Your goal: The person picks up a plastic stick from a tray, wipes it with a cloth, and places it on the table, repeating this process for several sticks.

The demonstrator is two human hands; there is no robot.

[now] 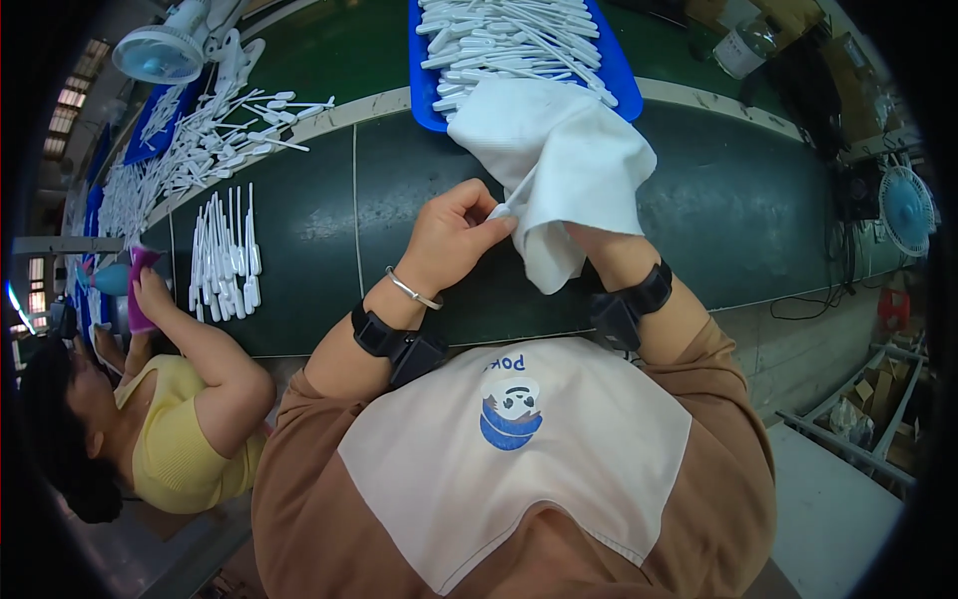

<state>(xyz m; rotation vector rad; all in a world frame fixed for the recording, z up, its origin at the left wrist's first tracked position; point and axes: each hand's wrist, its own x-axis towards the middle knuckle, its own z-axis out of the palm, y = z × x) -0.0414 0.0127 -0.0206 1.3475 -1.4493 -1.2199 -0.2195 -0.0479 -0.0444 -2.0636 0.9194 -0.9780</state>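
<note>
Soft, middling indoor light covers the bench (738, 200), leaving a dull sheen on its dark top, while the cloth (584, 165) shows brightest — pale, with its folds readable under faint shading. Windows (72, 97) and a strip of light (18, 306) glow at left; the fisheye bows straight edges, and the corners fall to black — detail softening nearby.

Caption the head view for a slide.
Left hand pinching a slender white stick at a crumpled white cloth mostly hiding the right hand near a blue plastic tray.
</note>
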